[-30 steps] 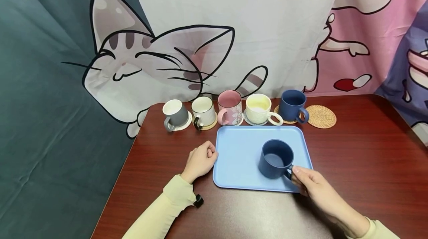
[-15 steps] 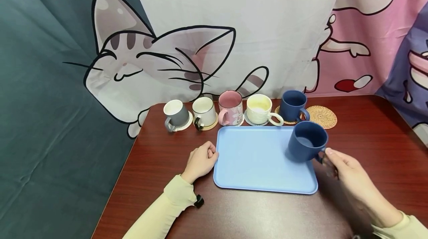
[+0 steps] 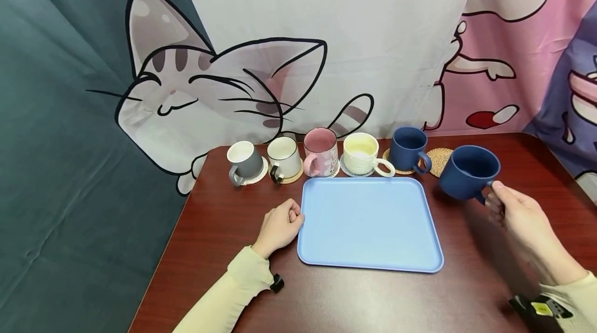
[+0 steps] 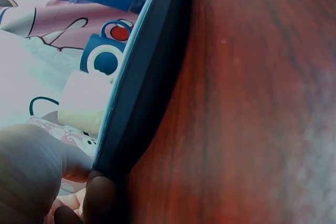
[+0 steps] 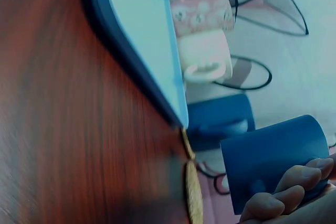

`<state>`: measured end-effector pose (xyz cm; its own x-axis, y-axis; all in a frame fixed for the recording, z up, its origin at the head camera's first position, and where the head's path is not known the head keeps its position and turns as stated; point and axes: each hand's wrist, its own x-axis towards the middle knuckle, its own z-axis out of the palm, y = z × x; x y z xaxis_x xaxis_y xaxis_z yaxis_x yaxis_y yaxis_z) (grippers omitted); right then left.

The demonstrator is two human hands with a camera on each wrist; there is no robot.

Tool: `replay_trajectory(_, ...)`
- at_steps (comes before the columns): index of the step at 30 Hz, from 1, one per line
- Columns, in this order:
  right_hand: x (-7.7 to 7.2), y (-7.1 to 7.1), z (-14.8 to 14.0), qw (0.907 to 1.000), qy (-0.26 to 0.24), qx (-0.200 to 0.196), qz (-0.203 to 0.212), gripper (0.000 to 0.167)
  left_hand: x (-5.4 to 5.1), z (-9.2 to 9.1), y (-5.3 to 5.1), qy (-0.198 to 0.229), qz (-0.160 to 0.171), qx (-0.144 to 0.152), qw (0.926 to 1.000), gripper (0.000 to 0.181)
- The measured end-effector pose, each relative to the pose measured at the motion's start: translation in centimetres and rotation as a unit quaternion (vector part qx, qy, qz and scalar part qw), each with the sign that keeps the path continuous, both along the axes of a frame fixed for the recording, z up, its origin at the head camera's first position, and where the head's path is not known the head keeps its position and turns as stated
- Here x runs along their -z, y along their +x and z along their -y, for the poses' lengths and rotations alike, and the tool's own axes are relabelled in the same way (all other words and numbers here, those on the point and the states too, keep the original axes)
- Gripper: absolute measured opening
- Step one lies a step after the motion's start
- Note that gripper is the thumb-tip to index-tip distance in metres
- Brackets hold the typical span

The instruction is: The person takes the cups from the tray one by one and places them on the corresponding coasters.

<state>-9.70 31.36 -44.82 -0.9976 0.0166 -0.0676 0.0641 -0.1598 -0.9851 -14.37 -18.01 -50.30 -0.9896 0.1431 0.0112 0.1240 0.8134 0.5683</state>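
Observation:
My right hand [image 3: 522, 216] grips the handle of a dark blue mug [image 3: 470, 173], held in the air right of the tray. In the right wrist view the fingers [image 5: 296, 179] curl at the handle, and the mug [image 5: 273, 156] hangs above a woven coaster [image 5: 193, 192]. In the head view this mug partly covers that round coaster [image 3: 438, 161]. My left hand [image 3: 279, 224] pinches the left edge of a light blue tray [image 3: 370, 224]. The left wrist view shows the thumb and a finger [image 4: 101, 195] against the tray's rim [image 4: 105, 145].
Along the back stand a grey mug [image 3: 249, 164], a white mug with a black handle [image 3: 286, 159], a pink mug [image 3: 324, 157], a cream cup [image 3: 359, 159] and another blue mug [image 3: 406, 151], all on coasters. A patterned curtain [image 3: 387, 38] hangs behind the table [image 3: 364, 302].
My right hand has lifted the blue mug off the tray and carried it right and toward the back, over to the woven coaster. The left hand has stayed at the tray's edge.

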Motion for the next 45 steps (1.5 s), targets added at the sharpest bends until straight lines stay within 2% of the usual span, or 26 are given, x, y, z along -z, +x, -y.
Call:
replay_trajectory(8,0.7,-3.3,-0.9,0.9981,-0.06,0.002,-0.013,0.036,0.0,-0.1,0.3,0.01,-0.008,0.004,0.9999,0.012)
replay_trajectory(15,1.2,-5.8,-0.8,0.9988,-0.041,0.025,-0.006,0.041,0.1,-0.2,0.4,0.008,-0.006,0.005,0.9999,0.012)
replay_trajectory(20,1.5,-7.0,-0.9,0.9989,-0.03,0.037,0.005,0.041,0.0,-0.2,0.3,0.007,-0.004,0.004,1.0,0.013)
replay_trajectory(33,2.3,-8.2,-0.7,0.9993,-0.008,0.035,0.004,0.043,-0.2,-0.1,0.3,0.01,-0.002,0.002,0.9999,0.012)
replay_trajectory(39,2.7,-8.0,-1.1,0.998,0.038,0.044,0.024,0.04,-0.1,-0.1,0.1,0.005,-0.001,0.003,1.0,0.012)
replay_trajectory(45,2.5,-7.7,-1.2,0.9976,0.047,0.036,0.036,0.031,-0.1,0.0,0.1,0.003,0.0,0.001,1.0,0.012)
